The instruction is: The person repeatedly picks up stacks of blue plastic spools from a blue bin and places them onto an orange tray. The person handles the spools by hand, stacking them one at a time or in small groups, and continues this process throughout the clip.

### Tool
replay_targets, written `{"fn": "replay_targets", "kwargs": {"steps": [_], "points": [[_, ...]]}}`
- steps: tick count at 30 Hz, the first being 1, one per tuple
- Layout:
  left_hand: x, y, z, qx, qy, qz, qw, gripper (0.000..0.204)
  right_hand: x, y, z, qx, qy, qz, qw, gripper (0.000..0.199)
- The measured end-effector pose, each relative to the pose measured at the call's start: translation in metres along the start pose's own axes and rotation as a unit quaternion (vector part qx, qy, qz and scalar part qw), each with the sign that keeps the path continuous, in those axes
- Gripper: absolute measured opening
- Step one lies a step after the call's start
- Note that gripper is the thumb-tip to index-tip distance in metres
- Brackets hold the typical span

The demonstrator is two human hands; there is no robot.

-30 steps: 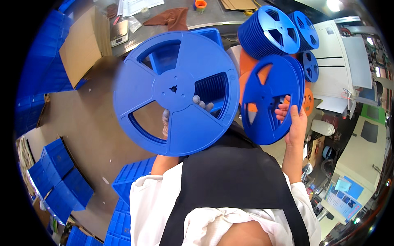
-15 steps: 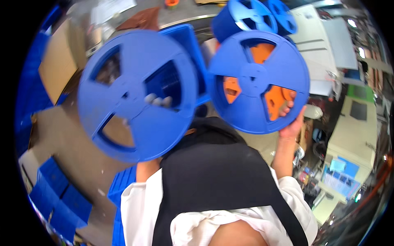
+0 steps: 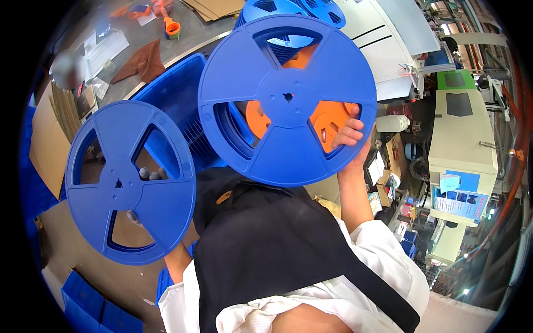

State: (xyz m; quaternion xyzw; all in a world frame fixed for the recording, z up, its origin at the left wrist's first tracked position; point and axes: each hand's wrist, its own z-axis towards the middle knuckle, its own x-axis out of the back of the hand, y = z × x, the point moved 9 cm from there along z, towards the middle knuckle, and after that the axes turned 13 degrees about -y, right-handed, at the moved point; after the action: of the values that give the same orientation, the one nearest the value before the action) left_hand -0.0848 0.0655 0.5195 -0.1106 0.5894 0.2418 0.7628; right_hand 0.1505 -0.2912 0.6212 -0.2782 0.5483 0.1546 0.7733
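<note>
A large blue plastic reel (image 3: 158, 202) with three cut-out windows is on the left, held up by my left hand (image 3: 151, 173). Grey-covered fingertips show through its windows; the rest of that hand is behind the disc. Higher and toward the middle, a second blue reel (image 3: 286, 155) is in my right hand (image 3: 351, 133), whose bare fingers come through a window and curl over the rim. Orange reels (image 3: 327, 119) show through the openings of the right-hand reel. The two blue reels are apart, faces toward me.
Behind the reels stands a blue bin (image 3: 177, 80) with ribbed blue discs inside. More blue reels (image 3: 319, 12) are stacked beyond. A metal table (image 3: 208, 34) carries a brown cloth (image 3: 143, 62) and an orange ring-shaped part (image 3: 172, 26). Cardboard (image 3: 47, 139) is at left, a beige machine (image 3: 463, 139) at right.
The left reel has moved left and down and looks smaller. The right reel has shifted left and up and looks larger. Both hands keep their hold; the whole view has turned somewhat.
</note>
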Motion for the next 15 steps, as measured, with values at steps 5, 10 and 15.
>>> {"fn": "replay_targets", "kwargs": {"steps": [5,10,15], "points": [[0.017,-0.006,-0.012,0.02,0.066,0.03,0.997,0.065,-0.008,0.013,0.01,-0.025,0.005,-0.027,0.999,0.061],[0.046,-0.008,-0.03,0.075,0.15,0.031,0.985,0.06,-0.008,0.028,0.021,-0.039,0.01,0.0,0.999,0.06],[0.087,-0.015,-0.043,0.134,0.238,0.02,0.962,0.055,0.002,0.032,0.025,-0.03,0.041,0.023,0.998,0.062]]}}
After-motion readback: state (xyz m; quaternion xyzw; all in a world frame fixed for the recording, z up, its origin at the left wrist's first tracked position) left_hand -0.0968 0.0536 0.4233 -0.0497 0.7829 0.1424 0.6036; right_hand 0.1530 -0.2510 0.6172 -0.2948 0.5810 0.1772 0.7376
